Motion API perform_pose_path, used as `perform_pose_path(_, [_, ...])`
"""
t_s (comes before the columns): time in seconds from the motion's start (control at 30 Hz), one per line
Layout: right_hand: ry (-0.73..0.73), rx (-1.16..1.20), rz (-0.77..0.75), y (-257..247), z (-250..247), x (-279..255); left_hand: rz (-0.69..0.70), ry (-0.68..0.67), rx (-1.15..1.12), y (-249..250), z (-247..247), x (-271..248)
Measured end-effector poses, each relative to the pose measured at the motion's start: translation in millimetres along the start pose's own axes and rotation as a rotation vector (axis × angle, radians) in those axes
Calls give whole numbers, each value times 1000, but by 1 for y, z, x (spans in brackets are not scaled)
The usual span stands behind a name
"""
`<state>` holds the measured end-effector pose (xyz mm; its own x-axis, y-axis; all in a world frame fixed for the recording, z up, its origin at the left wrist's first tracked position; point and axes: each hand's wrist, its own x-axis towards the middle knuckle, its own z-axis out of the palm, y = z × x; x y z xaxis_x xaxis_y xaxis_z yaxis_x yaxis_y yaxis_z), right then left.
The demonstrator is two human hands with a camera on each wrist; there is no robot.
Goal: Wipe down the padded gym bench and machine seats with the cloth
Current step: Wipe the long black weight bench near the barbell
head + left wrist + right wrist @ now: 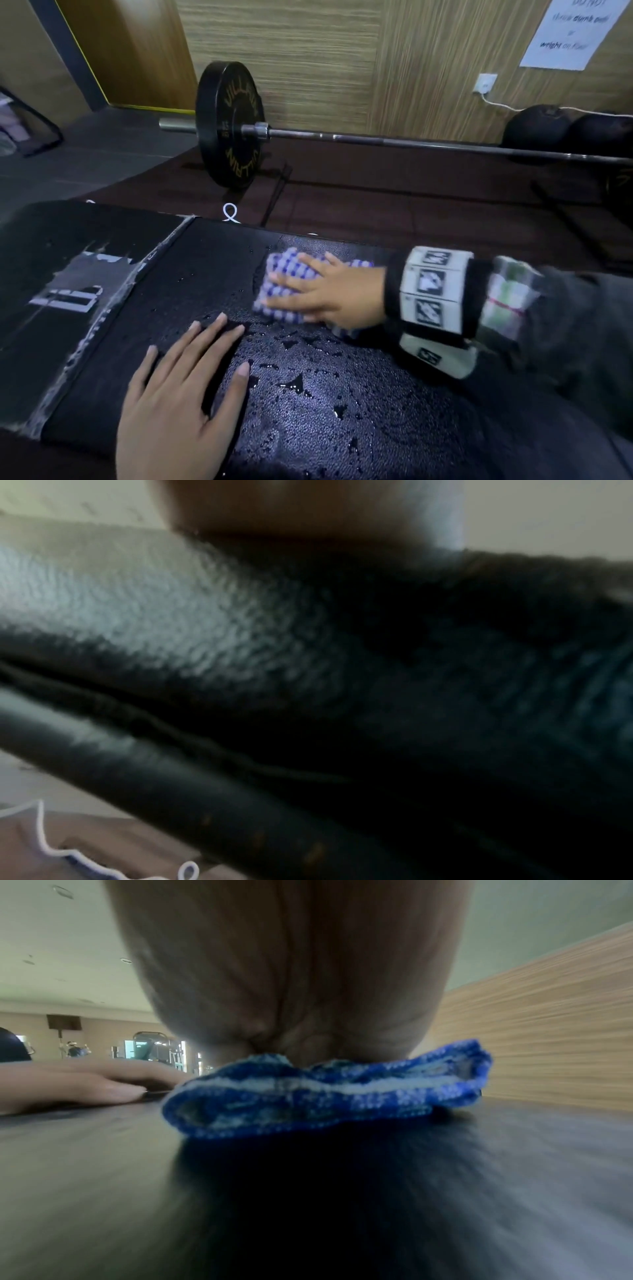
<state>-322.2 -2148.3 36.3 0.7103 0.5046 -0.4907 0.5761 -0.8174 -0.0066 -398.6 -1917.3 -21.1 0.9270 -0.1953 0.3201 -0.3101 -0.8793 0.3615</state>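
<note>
Under the right hand (pixel 329 294) fingers (pixel 291 279): blue-and-white checked woven cloth (pixel 274 274), pressed flat by straight, spread fingers | on the wet black padded counter (pixel 308 394) | left hand (pixel 178 394) flat, fingers apart, beside | cloth likely soft, limp, damp; best palmed from above.

Padded bench (pixel 308 394): black, pebbled vinyl, flat, beaded with water droplets; worn, peeling patch at its left end. Cloth (pixel 284 284): blue-and-white checked, folded into a thick pad, lying flat on the bench near its far edge.
</note>
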Motion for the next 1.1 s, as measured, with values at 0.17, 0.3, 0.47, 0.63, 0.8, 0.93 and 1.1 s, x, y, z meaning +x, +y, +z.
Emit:
perform_pose_path(0.17, [-68, 89, 13, 34, 16, -52, 17, 6, -5, 0, 0, 1])
perform_pose_path(0.3, [-56, 181, 192, 64, 9, -44, 9, 5, -5, 0, 1, 2])
perform_pose_path(0.47, [-7, 135, 258, 59, -17, 8, 1, 2, -5, 1, 0, 1])
perform_pose_path(0.63, [40, -20, 109, -1, -25, 21, 12, 14, -4, -1, 1, 0])
perform_pose_path(0.8, [-11, 7, -105, -8, 6, -27, 15, 10, -6, -1, 1, 1])
perform_pose_path(0.93, [-71, 80, 26, 34, 14, -48, 11, -9, -5, -1, 1, 2])
perform_pose_path(1.1, [-58, 120, 246, 52, -5, -15, 1, -4, -1, -1, 1, 2])
